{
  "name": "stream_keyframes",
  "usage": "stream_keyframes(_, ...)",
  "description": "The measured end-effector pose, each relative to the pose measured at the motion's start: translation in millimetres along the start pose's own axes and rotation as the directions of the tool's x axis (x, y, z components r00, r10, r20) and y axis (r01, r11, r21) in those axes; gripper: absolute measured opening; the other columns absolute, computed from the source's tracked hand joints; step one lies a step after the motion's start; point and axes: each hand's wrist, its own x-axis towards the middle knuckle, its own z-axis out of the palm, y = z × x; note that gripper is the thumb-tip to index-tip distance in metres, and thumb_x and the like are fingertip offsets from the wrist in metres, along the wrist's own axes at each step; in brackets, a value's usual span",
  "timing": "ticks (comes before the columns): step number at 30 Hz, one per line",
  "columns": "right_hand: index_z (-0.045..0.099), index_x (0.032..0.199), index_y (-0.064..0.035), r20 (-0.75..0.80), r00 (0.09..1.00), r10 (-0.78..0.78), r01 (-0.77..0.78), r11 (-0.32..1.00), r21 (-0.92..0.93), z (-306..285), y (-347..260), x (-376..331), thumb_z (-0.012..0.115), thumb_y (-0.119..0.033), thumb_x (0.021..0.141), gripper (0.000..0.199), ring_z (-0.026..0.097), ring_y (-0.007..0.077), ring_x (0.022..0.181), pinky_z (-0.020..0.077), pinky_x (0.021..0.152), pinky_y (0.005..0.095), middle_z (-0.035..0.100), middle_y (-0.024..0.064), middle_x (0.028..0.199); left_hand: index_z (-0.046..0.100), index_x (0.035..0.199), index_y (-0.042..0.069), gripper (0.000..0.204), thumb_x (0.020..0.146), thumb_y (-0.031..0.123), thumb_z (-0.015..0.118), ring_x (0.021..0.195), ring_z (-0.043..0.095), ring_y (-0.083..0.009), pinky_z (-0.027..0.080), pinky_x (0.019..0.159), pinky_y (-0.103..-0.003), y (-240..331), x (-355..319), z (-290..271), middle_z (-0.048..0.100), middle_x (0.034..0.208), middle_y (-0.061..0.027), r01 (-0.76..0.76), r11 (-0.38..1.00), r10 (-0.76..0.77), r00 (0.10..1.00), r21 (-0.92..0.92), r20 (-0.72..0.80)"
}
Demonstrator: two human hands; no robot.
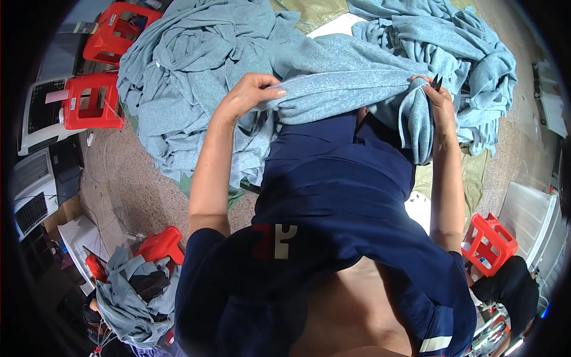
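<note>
Blue-grey knitted garment (345,89) now being held out, drawn across above the lap (321,152), with heaps of the same cloth crowded in beyond it. Its left end is pinched between the thumb and fingers of the left hand (251,95); at its right end the right hand (441,106) is curled closed, and from that grip a dark pointed tool (438,82) is thrust upward. A narrow band is looped about those fingers, and a soft fold is left hanging below, by which part of the lap is covered. The left side is filled by a big crumpled pile (193,74), the right by another pile (485,68), both in fine, heathered knit, bunched into rounded ridges. Beneath, creased olive sheeting (474,178) is spread over a speckled stone-like floor (140,193). Out at the left, two glossy red plastic stools are lined up, an upper stool (119,30) and a lower stool (92,101), squared and hollowed by openings; one more, a right-hand stool (491,244), is set at the lower right. Lower left, a smaller heap (131,297) of grey-blue cloth is topped by a black bundle (150,284), and a red stool corner (163,244) is seen beside it.
</note>
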Motion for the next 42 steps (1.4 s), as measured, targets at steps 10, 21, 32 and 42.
stream_keyframes(10, 0.071, 0.104, -0.0076, -0.088, 0.792, -0.604, 0.436, 0.660, -0.612, 14.6, -18.2, -8.3, 0.055, 0.005, 0.081, 0.031, 0.054, 0.0153, 0.096, 0.0411, 0.086, 0.0255, 0.059, 0.0064, 0.101, 0.066, 0.096, 0.002, 0.020, 0.080, 0.013, 0.071, 0.079, 0.057, -0.0066, 0.044, 0.077, -0.022, 23.7, -33.9, -7.4, 0.064, 0.087, 0.0004, -0.135, 0.852, 0.114, 0.991, -0.505, -0.073)
stream_keyframes(21, 0.065, 0.090, -0.0016, 0.456, 0.272, -0.847, 0.891, 0.043, -0.453, 114.9, -75.6, -66.7, 0.070, 0.002, 0.064, 0.027, 0.062, 0.0198, 0.065, 0.0497, 0.050, 0.0281, 0.061, 0.0081, 0.086, 0.065, 0.098, -0.001, 0.016, 0.093, 0.014, 0.061, 0.080, 0.052, -0.0021, 0.042, 0.072, -0.018, 141.0, -38.1, 78.7, 0.062, 0.085, 0.0032, -0.224, 0.890, 0.248, 0.969, -0.398, 0.009)
stream_keyframes(32, 0.061, 0.084, -0.0019, 0.516, 0.292, -0.806, 0.914, 0.075, -0.399, 125.1, -40.2, -52.6, 0.067, -0.002, 0.076, 0.010, 0.062, 0.0190, 0.064, 0.0500, 0.051, 0.0294, 0.058, 0.0065, 0.082, 0.063, 0.101, -0.003, 0.031, 0.080, 0.018, 0.074, 0.084, 0.060, -0.0143, 0.047, 0.075, -0.028, 115.1, -30.7, 74.0, 0.064, 0.089, -0.0082, -0.440, 0.898, 0.439, 0.897, -0.001, -0.044)
stream_keyframes(42, 0.054, 0.095, -0.0040, 0.400, 0.700, -0.591, 0.706, 0.656, -0.267, 141.2, -52.5, -52.8, 0.072, 0.001, 0.072, 0.029, 0.060, 0.0231, 0.069, 0.0482, 0.058, 0.0316, 0.057, 0.0098, 0.098, 0.063, 0.090, -0.001, 0.022, 0.075, 0.010, 0.074, 0.082, 0.061, -0.0171, 0.048, 0.074, -0.029, 107.7, -33.4, 65.3, 0.063, 0.088, -0.0070, -0.513, 0.858, 0.513, 0.858, 0.005, -0.025)
